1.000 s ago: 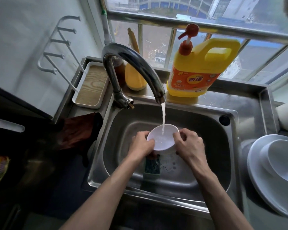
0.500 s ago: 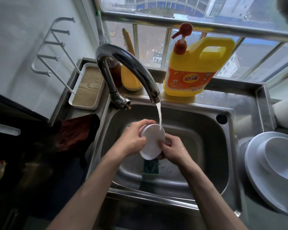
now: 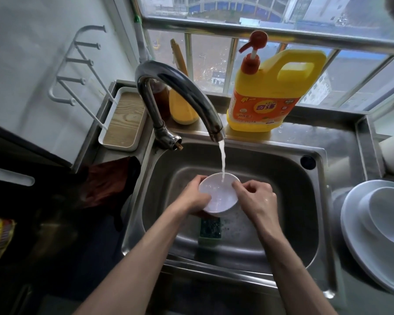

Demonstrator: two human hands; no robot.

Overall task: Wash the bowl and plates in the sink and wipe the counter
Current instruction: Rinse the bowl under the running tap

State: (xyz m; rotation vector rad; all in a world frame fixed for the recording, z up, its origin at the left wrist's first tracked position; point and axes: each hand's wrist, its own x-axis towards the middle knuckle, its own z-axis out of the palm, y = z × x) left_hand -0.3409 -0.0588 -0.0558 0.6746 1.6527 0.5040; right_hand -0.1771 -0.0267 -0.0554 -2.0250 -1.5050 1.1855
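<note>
Under the faucet (image 3: 180,87) stream, above the sink (image 3: 282,178), the bowl (image 3: 217,194) is held mouth-up: left rim gripped by the left hand (image 3: 192,197), right rim pinched by the right hand (image 3: 257,200). Rinse step judged in hand. Next: water to be tipped out, bowl set by the plates (image 3: 362,235).
</note>
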